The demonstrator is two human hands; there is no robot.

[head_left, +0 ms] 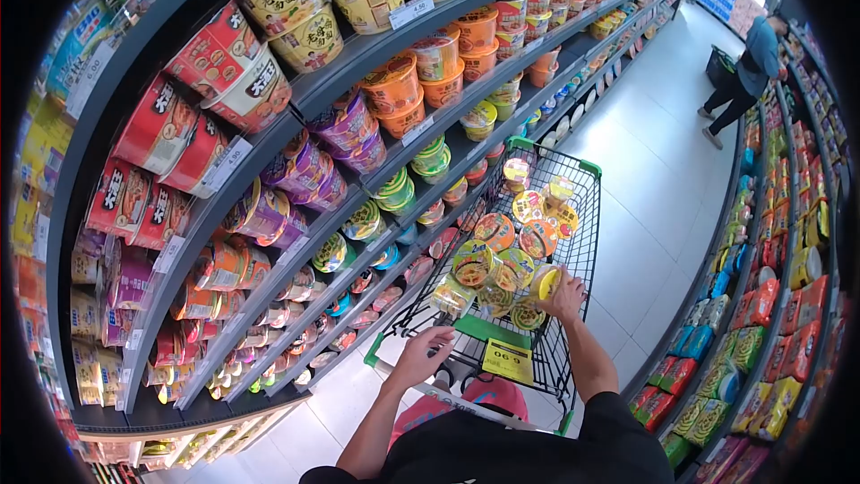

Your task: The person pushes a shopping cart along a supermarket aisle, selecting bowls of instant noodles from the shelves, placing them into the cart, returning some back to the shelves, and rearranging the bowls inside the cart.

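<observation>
Shopping cart (589,168) with instant-noodle tubs (474,263), two hands at its near end.
Left: tiered shelving (313,94) presents stacked tubs, price labels forward; the left hand (423,360) is empty, fingers parted, near the cart's handle end. Centre: tubs lie loosely heaped, lids mostly up, apparently contained by the wire sides. The right hand, (564,296) apart from the left, grips a yellow-lidded tub (544,284) by its side at the heap's near right, probably for control. Right: pale tiled floor (663,170), a person (760,54) far off, and red packets (800,354).
</observation>
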